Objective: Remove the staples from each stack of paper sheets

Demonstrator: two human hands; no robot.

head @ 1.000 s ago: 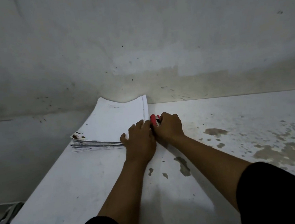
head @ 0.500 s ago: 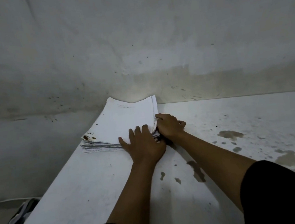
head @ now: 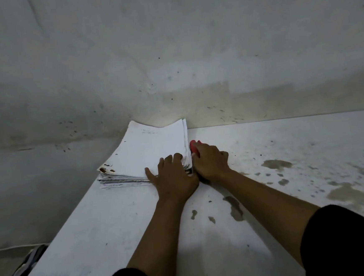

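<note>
Paper (head: pixel 149 149) lies under the flat left hand (head: pixel 174 177); beside it, the right hand (head: pixel 210 162) grips a red tool (head: pixel 193 146).

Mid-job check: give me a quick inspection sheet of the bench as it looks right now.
Surface: white table, stained and spotted on the right side.
Job's things: paper stack at the far left edge against the wall; red tool at its right edge.
Clutter: nothing seen.
Hands: left hand presses the stack's near right corner; right hand grips the red tool.
Cables: nothing seen.
Surroundings: bare marked wall; dark object below the table's left edge, unclear.
</note>
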